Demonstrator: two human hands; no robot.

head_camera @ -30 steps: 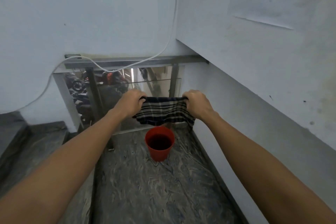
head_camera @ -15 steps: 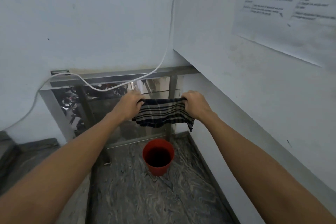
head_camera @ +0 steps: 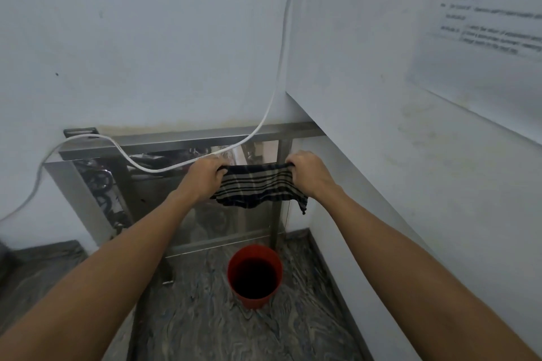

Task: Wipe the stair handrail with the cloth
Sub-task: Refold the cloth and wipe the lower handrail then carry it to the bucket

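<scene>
A dark cloth with pale stripes (head_camera: 258, 189) hangs stretched between my two hands. My left hand (head_camera: 205, 174) grips its left top corner and my right hand (head_camera: 306, 171) grips its right top corner. The cloth is held in the air a little below and in front of the steel handrail (head_camera: 187, 139), a flat metal bar running left to right along the wall. The cloth does not touch the rail. Under the rail stand metal posts and a glass panel (head_camera: 223, 220).
A red bucket (head_camera: 255, 275) with dark water stands on the marbled stone landing (head_camera: 234, 325) below the cloth. A white cable (head_camera: 278, 67) droops across the rail. A wall with a printed paper notice (head_camera: 492, 23) closes the right side. A step (head_camera: 35, 261) lies at left.
The view has tilted upward, so the rail and bucket sit lower in the frame. Both hands keep the cloth stretched and have risen slightly closer to the rail.
</scene>
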